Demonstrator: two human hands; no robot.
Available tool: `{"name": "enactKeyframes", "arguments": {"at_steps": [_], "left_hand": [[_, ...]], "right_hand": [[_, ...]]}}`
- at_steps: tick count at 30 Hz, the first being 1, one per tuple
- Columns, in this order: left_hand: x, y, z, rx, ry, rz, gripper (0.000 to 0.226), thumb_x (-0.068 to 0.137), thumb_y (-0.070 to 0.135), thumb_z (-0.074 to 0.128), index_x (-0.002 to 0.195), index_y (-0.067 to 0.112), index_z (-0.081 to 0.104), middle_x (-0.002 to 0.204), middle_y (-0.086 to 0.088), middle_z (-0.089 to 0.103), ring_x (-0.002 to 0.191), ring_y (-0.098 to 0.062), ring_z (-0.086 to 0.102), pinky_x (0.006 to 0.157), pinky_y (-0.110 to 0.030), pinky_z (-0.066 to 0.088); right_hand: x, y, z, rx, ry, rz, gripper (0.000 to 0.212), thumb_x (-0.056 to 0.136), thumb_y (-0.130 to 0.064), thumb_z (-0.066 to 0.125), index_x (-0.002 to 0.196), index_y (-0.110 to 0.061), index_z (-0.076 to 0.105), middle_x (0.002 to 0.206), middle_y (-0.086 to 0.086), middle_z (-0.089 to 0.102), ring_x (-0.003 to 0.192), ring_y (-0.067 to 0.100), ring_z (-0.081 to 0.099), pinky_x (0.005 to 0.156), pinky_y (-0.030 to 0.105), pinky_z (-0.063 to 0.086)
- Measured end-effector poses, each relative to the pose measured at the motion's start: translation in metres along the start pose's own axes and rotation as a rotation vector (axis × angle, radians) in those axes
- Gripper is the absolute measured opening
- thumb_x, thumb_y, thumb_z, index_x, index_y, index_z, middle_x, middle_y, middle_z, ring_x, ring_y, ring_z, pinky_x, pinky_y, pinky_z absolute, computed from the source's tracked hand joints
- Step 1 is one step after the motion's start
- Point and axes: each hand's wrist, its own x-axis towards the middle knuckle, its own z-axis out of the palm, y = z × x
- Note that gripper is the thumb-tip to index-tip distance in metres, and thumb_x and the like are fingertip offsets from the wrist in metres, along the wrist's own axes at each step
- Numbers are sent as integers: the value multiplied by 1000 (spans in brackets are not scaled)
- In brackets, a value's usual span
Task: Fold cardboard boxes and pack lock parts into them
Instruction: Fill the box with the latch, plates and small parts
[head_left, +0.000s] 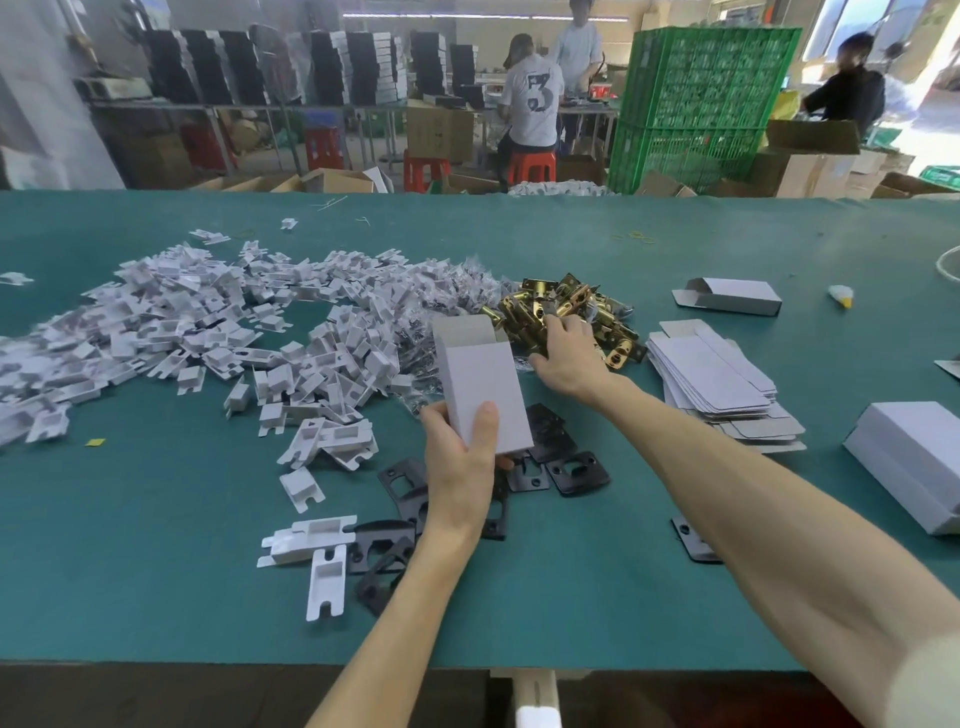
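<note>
Box (480, 384), a small carton of smooth white card with a grey inside, stands upright just above the middle of the tabletop (571, 597), its top flaps open; the left grip (457, 467) holds its lower end, thumb pressed flat on the front face and fingers curled behind; the right grip (569, 358) reaches past it to a heap of latches (566, 306), shiny brass tubes with flat faceplates, fingers bent down onto the metal; whether they close round one cannot be told. The tabletop is matte teal; black plates (571, 467), dull rounded squares with cut-outs, lie scattered beneath the box, some hidden by the left wrist; white inserts (208, 322), die-cut card with notched ends, spread in a wide drift across the left side; crinkled clear bags (452, 291) lie between them and the latches. Right of the right forearm sits a fanned stack of flat blanks (711, 374); beyond it a folded carton (732, 295) lies on its side; green crates (696, 104) stand stacked behind the tabletop.
</note>
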Motion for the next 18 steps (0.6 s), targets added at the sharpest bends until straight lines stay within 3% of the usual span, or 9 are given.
{"name": "enactKeyframes", "arguments": {"at_steps": [5, 8, 11, 14, 16, 18], "left_hand": [[-1, 2, 0, 13, -2, -8, 33, 103, 30, 62, 121, 11, 42, 114, -7, 61, 88, -18, 67, 60, -28, 58], [-1, 2, 0, 33, 0, -10, 36, 103, 30, 63, 123, 9, 42, 117, -9, 61, 95, -22, 68, 69, -35, 61], [-2, 3, 0, 24, -10, -10, 34, 103, 29, 63, 121, 9, 42, 114, -8, 61, 87, -16, 67, 60, -28, 57], [-1, 2, 0, 26, -7, -7, 32, 103, 29, 63, 120, 11, 43, 113, -8, 61, 82, -14, 66, 57, -27, 56], [-1, 1, 0, 33, 1, -6, 33, 103, 30, 64, 120, 10, 43, 115, -9, 60, 87, -16, 67, 62, -32, 60], [-1, 1, 0, 28, 12, -10, 38, 101, 33, 67, 121, 10, 44, 116, -9, 61, 97, -22, 67, 75, -45, 63]], "right_hand": [[1, -5, 2, -83, -13, 16, 57, 97, -32, 60, 142, -3, 42, 141, 21, 41, 133, 40, 35, 113, 49, 32], [0, -6, 3, -75, 34, 28, 54, 95, -28, 63, 138, -3, 43, 141, 22, 39, 133, 39, 34, 112, 48, 33], [-1, -5, 4, -125, 67, 16, 53, 95, -28, 65, 136, -3, 43, 141, 20, 45, 132, 38, 37, 113, 47, 33], [-4, -6, 7, -178, 108, -18, 40, 96, -27, 63, 127, -6, 49, 132, 17, 57, 127, 36, 42, 110, 49, 35], [-8, -8, 12, -251, 104, -65, 34, 99, -30, 62, 122, -7, 53, 127, 15, 61, 122, 35, 43, 104, 47, 37], [-11, -8, 13, -308, 108, -115, 32, 100, -32, 61, 120, -8, 58, 124, 13, 62, 120, 34, 43, 97, 44, 41]]}}
